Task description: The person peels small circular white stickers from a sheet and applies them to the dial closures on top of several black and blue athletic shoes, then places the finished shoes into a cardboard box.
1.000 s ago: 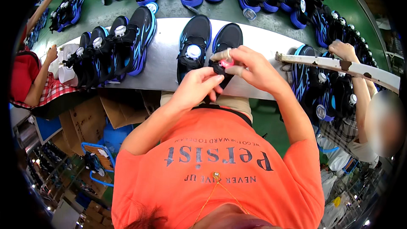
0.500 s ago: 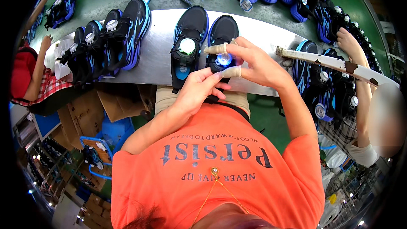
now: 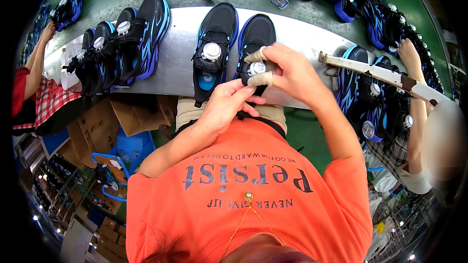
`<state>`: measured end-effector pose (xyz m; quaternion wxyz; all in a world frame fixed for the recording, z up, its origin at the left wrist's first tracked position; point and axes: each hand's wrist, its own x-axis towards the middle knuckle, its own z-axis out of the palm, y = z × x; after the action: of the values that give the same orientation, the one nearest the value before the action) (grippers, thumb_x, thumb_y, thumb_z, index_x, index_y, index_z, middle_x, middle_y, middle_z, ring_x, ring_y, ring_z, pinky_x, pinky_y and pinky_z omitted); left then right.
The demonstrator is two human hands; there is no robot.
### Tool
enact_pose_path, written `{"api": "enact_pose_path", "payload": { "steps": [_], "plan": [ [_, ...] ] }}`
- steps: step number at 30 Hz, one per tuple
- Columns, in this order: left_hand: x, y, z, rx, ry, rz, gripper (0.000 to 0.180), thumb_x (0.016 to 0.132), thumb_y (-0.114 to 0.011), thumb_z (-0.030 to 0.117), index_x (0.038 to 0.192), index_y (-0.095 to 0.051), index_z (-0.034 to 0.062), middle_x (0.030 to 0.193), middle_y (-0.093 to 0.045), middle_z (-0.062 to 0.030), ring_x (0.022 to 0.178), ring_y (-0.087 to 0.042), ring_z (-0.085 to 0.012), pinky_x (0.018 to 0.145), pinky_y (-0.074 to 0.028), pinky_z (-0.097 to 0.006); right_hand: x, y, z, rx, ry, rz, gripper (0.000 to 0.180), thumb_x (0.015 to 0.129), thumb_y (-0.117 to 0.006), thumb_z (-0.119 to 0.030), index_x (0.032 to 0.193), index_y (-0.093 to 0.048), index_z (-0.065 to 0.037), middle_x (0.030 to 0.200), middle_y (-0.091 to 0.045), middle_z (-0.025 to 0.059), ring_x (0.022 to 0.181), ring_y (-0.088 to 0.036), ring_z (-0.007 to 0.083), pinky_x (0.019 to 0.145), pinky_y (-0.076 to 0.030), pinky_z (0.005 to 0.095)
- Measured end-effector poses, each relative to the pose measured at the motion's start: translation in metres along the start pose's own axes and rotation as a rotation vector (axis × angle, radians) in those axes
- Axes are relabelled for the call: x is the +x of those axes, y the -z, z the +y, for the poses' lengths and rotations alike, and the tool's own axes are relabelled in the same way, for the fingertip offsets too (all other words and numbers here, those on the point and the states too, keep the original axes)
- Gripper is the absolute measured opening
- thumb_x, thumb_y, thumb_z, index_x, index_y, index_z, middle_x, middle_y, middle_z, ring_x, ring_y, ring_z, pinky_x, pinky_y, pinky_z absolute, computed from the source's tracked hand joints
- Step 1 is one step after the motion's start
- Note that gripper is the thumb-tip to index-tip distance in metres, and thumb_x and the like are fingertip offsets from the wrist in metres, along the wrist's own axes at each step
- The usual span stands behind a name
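A pair of black sneakers with blue-purple soles lies before me, toes pointing away. The left sneaker (image 3: pixel 217 22) has a round white dial (image 3: pixel 211 51) on its tongue and is not touched. On the right sneaker (image 3: pixel 257 28), the thumb and forefinger of my right hand (image 3: pixel 295 70), both in beige finger covers, close around a similar white dial (image 3: pixel 257 68). My left hand (image 3: pixel 223 104) grips the heel end of that same sneaker, its thumb and forefinger pinched at the rim; the other fingers are partly curled below.
The metal bench (image 3: pixel 183 44) curves across in front. Several sneakers (image 3: pixel 153 31) stand at left. A chipped white bar (image 3: pixel 375 70) juts in from the right, above more shoes. Co-workers' arms (image 3: pixel 410 57) reach in on both sides. Cardboard boxes (image 3: pixel 97 129) are below left.
The glow in both dials has gone out. My right fingers have shifted slightly around the dial. At left, a co-worker's hand has moved up to the far shoes.
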<state>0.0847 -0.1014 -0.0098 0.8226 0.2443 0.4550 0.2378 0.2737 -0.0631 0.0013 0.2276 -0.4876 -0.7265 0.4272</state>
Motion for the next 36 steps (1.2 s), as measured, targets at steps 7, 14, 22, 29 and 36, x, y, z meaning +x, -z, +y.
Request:
{"api": "enact_pose_path", "payload": {
  "steps": [7, 14, 22, 29, 36],
  "plan": [
    [0.000, -0.001, 0.000, -0.013, -0.007, 0.009, 0.025, 0.099, -0.046, 0.014, 0.113, -0.057, -0.0032, 0.108, -0.063, -0.0099, 0.093, -0.065, -0.0187, 0.066, -0.054, -0.028, -0.002, -0.007, 0.000, -0.073, -0.045, 0.073, 0.034, 0.074, -0.074, -0.026, 0.104, -0.065, -0.012, 0.082, -0.054, 0.0089, 0.074, -0.058, 0.0271, 0.064, -0.047, 0.0354],
    [0.001, 0.000, 0.002, -0.043, 0.014, 0.024, 0.025, 0.098, -0.047, 0.013, 0.113, -0.057, -0.0039, 0.107, -0.062, -0.0099, 0.093, -0.065, -0.0185, 0.067, -0.054, -0.027, 0.002, -0.011, 0.002, 0.011, 0.021, 0.113, 0.034, 0.073, -0.075, -0.027, 0.101, -0.064, -0.011, 0.080, -0.055, 0.0090, 0.068, -0.058, 0.0274, 0.061, -0.047, 0.0367],
    [0.000, 0.002, 0.006, -0.002, 0.031, 0.012, 0.027, 0.099, -0.046, 0.014, 0.115, -0.055, -0.0049, 0.111, -0.062, -0.0111, 0.095, -0.065, -0.0206, 0.066, -0.055, -0.028, 0.008, 0.008, -0.002, 0.016, 0.084, -0.087, 0.032, 0.077, -0.072, -0.024, 0.104, -0.064, -0.011, 0.085, -0.057, 0.0108, 0.075, -0.060, 0.0281, 0.063, -0.049, 0.0366],
    [0.003, 0.002, 0.003, -0.067, 0.024, 0.008, 0.025, 0.098, -0.047, 0.013, 0.113, -0.056, -0.0054, 0.110, -0.062, -0.0120, 0.094, -0.066, -0.0217, 0.066, -0.056, -0.028, 0.000, -0.011, -0.002, -0.011, -0.070, 0.041, 0.032, 0.078, -0.071, -0.022, 0.107, -0.064, -0.012, 0.086, -0.054, 0.0093, 0.072, -0.057, 0.0273, 0.064, -0.047, 0.0359],
    [0.001, -0.004, -0.006, -0.081, -0.036, 0.080, 0.024, 0.099, -0.047, 0.015, 0.110, -0.057, -0.0043, 0.108, -0.063, -0.0137, 0.090, -0.066, -0.0211, 0.066, -0.055, -0.028, 0.005, -0.010, 0.008, -0.062, 0.062, 0.055, 0.030, 0.079, -0.068, -0.015, 0.109, -0.063, -0.012, 0.085, -0.052, 0.0098, 0.069, -0.057, 0.0278, 0.061, -0.047, 0.0355]
  ]
}}
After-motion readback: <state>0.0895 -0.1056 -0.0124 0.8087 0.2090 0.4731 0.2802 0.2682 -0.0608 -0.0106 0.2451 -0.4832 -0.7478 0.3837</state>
